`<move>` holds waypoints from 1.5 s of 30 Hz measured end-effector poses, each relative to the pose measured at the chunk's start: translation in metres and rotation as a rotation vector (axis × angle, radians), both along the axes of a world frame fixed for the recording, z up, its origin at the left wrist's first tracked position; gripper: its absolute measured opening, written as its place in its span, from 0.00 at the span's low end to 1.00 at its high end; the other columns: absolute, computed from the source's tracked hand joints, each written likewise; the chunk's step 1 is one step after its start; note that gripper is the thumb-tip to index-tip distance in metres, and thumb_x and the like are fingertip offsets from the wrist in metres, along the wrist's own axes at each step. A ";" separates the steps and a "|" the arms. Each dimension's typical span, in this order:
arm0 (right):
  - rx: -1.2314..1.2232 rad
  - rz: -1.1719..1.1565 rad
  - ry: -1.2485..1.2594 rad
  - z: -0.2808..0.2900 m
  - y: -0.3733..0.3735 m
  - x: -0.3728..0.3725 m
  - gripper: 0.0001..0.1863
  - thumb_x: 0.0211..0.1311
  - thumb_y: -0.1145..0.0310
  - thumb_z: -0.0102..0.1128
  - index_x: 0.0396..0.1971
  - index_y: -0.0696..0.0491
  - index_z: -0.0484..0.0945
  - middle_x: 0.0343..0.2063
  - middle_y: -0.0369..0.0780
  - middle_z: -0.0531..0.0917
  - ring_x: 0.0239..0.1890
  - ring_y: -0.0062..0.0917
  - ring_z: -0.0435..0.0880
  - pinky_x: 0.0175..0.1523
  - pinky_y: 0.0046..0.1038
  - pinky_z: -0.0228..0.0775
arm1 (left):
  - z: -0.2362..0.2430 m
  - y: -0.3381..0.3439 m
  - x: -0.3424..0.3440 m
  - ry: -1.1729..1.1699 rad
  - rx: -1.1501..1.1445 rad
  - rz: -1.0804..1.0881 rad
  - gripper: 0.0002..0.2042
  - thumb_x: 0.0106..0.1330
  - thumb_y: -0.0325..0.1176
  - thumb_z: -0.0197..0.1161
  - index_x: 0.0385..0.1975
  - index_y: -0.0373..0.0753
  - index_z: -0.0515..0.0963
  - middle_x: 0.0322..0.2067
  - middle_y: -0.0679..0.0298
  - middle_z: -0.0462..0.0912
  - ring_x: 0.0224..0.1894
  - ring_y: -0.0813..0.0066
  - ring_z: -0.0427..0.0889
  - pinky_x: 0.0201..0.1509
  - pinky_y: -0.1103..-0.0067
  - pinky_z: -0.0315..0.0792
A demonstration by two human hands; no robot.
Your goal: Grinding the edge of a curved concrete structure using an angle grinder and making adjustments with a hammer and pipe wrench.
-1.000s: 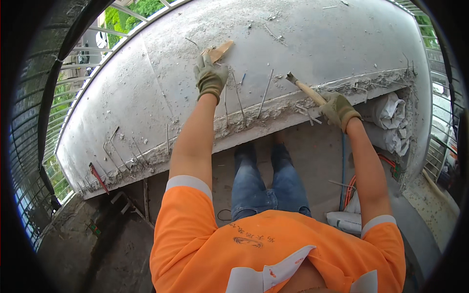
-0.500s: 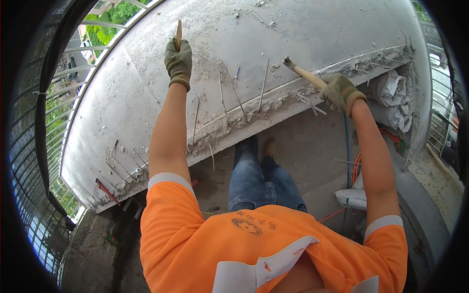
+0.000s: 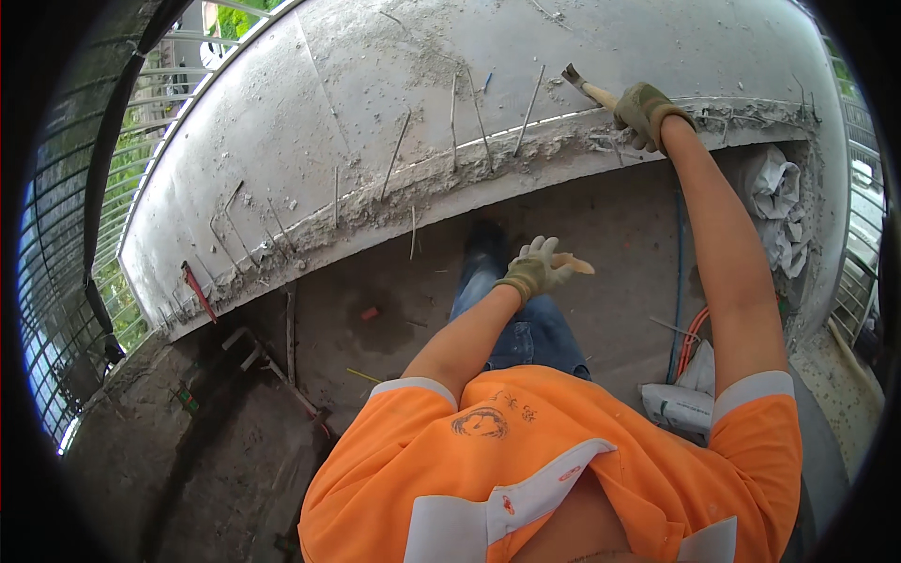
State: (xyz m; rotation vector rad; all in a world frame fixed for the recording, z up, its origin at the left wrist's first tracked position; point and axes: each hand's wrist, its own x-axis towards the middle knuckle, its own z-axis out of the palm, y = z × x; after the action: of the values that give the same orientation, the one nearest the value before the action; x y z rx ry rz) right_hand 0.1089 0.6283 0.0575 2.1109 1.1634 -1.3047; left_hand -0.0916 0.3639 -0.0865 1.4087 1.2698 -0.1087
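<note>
My left hand (image 3: 537, 270), gloved, is low over the floor below the concrete edge, its fingers spread. A pale wooden scrap (image 3: 580, 265) is just at its right side; whether it still touches the fingers I cannot tell. My right hand (image 3: 646, 116), also gloved, grips the wooden handle of a hammer-like tool (image 3: 574, 77), whose metal head is raised above the chipped concrete ledge (image 3: 432, 167). Bent steel bars (image 3: 529, 110) stick up from the broken edge. The broad grey slab (image 3: 375, 84) beyond it is strewn with rubble.
A railing (image 3: 127, 197) curves along the left. A red tool (image 3: 199, 291) rests at the ledge's left end. Rolled white sacks (image 3: 771, 185) fill the right recess. Orange hoses (image 3: 693, 340), a blue pipe (image 3: 674, 281) and bags (image 3: 674, 408) lie on the floor (image 3: 394, 328).
My left hand has come down from over the slab to below its edge, its fingers loosening from the wooden scrap. My right hand and tool have risen slightly in view.
</note>
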 end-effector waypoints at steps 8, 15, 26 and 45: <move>0.150 -0.149 0.113 -0.020 -0.035 0.013 0.25 0.62 0.57 0.51 0.51 0.61 0.74 0.45 0.50 0.77 0.32 0.31 0.80 0.31 0.38 0.74 | 0.039 -0.082 -0.098 0.222 0.144 0.366 0.20 0.65 0.46 0.55 0.50 0.39 0.78 0.45 0.47 0.83 0.52 0.52 0.80 0.57 0.68 0.72; 0.124 -0.597 0.329 -0.093 -0.064 0.029 0.26 0.61 0.71 0.47 0.62 0.50 0.67 0.24 0.37 0.70 0.22 0.26 0.72 0.24 0.30 0.64 | 0.053 -0.154 -0.203 0.440 0.056 0.570 0.22 0.64 0.46 0.55 0.53 0.40 0.78 0.47 0.50 0.83 0.53 0.53 0.80 0.58 0.69 0.72; 0.740 -0.943 0.682 -0.028 -0.239 -0.132 0.16 0.58 0.71 0.59 0.46 0.58 0.73 0.27 0.38 0.79 0.22 0.19 0.78 0.23 0.22 0.71 | -0.008 -0.264 -0.370 0.455 -0.111 0.812 0.20 0.61 0.44 0.58 0.46 0.38 0.82 0.40 0.53 0.86 0.46 0.62 0.84 0.53 0.72 0.73; 0.648 -0.266 -0.451 -0.149 -0.169 -0.209 0.18 0.54 0.60 0.62 0.40 0.57 0.79 0.31 0.49 0.85 0.33 0.41 0.86 0.35 0.39 0.76 | 0.042 -0.257 -0.588 0.298 -0.500 1.532 0.14 0.67 0.42 0.59 0.49 0.45 0.76 0.37 0.68 0.82 0.31 0.76 0.80 0.36 0.75 0.75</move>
State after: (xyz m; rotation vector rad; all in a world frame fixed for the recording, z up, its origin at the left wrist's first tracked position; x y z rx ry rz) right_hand -0.0999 0.4596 -0.0919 2.9010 1.2313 -0.4980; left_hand -0.6800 0.1070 -0.0449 -0.2325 2.0635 0.3993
